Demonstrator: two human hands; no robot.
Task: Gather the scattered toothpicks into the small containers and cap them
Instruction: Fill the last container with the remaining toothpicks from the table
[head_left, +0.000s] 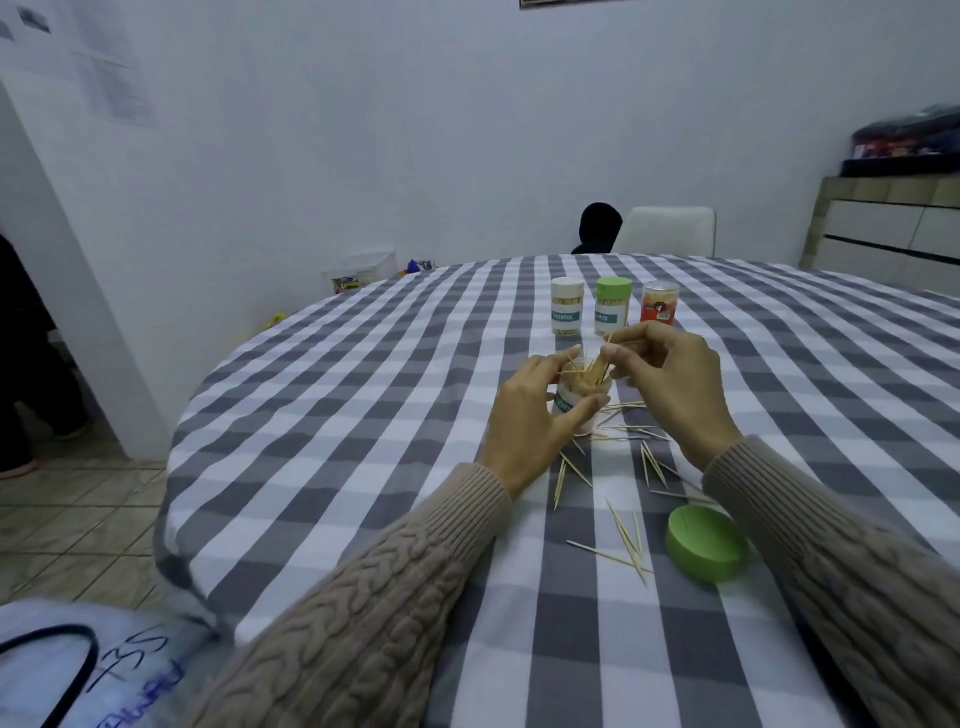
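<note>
So this looks like it's well past halfway, I'd say. Three containers stand in a row at the far side of the checkered surface (363, 467): a white-capped jar (567, 306), a green-capped jar (613, 305) and a red-labelled tube (658, 307), all with lids on and apparently filled, so those seem done. The one being worked on is the open jar (579, 397) in the middle, already packed with a good bundle of sticks. The left hand (535, 415) is wrapped around its side to steady it, while the right hand (670, 384) pinches a few toothpicks just above the mouth, feeding them in. What's left: a scatter of loose toothpicks (623, 540) lying on the surface on the near side of the open jar, between the two arms, some right by its base and others closer to the green lid (707, 543), which sits off to the near right. Once those go in, the lid needs to go on, and that should be it as far as I can tell.
</note>
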